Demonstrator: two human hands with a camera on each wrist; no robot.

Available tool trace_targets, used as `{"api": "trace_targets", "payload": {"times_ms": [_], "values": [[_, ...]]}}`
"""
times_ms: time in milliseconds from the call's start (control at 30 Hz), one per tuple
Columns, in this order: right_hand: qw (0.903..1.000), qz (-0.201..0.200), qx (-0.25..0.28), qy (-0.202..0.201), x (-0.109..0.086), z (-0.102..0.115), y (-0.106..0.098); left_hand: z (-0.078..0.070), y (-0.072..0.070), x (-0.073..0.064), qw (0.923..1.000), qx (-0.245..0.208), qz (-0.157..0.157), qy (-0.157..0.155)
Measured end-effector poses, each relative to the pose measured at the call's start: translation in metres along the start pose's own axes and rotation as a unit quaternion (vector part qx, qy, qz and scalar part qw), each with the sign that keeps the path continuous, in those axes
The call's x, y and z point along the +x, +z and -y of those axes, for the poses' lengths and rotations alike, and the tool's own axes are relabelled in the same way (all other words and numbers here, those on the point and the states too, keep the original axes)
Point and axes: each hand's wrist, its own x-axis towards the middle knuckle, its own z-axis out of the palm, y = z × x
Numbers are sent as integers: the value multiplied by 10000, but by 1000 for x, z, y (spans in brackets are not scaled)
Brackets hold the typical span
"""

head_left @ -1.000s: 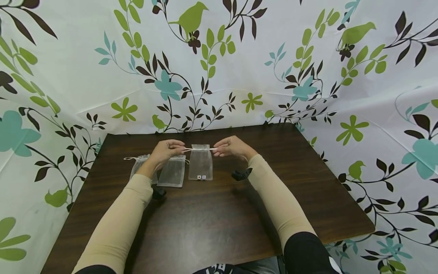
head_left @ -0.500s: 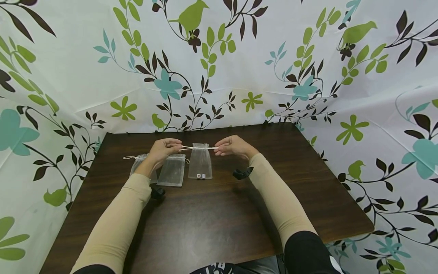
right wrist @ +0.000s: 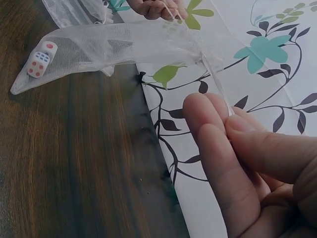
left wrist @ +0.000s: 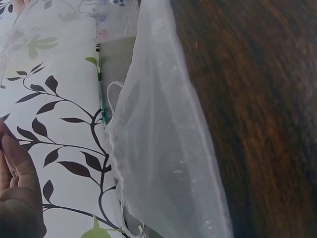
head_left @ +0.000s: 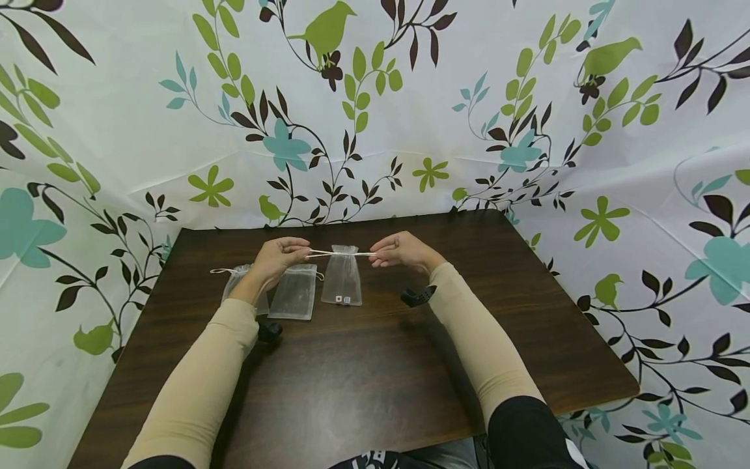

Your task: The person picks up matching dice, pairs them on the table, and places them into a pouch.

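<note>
A sheer white drawstring bag [head_left: 342, 283] hangs between my two hands, its neck gathered and narrower than its base. Two white dice [right wrist: 39, 63] lie in its bottom corner, with red and blue pips showing in the right wrist view. My left hand [head_left: 280, 259] pinches the drawstring [head_left: 320, 252] on the left side. On the right side, my right hand [head_left: 403, 251] pinches the other end between thumb and fingers, and the cord runs taut across the bag's top. In the left wrist view, part of my left hand [left wrist: 20, 186] shows at the edge.
Two more sheer bags lie left of the held one: a flat bag [head_left: 294, 294] and another bag [head_left: 231, 286] partly behind my left forearm. The dark wooden table [head_left: 351, 378] meets a patterned cloth [head_left: 410, 150] at its far edge.
My hands have drawn slightly apart, pulling the drawstring longer on both sides. The bag's neck has bunched narrower, and its base has shifted slightly away from me.
</note>
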Motion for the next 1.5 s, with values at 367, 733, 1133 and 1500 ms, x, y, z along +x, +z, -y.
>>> {"api": "trace_targets", "payload": {"times_ms": [367, 733, 1133, 1500], "values": [[9999, -96, -27, -26, -6, 0, -5, -2, 3, -2, 9991, -380, -90, -192], [9996, -178, 222, -62, -5, -2, -5, 0, 4, 0, 9960, -784, -71, -413], [9973, -622, -36, -380, 3, -6, -6, -1, 2, 6, 9975, -191, -90, -678], [9385, -1750, -2777, -1076, 11, -14, 8, 0, -14, -5, 9632, 2596, -355, -601]]}}
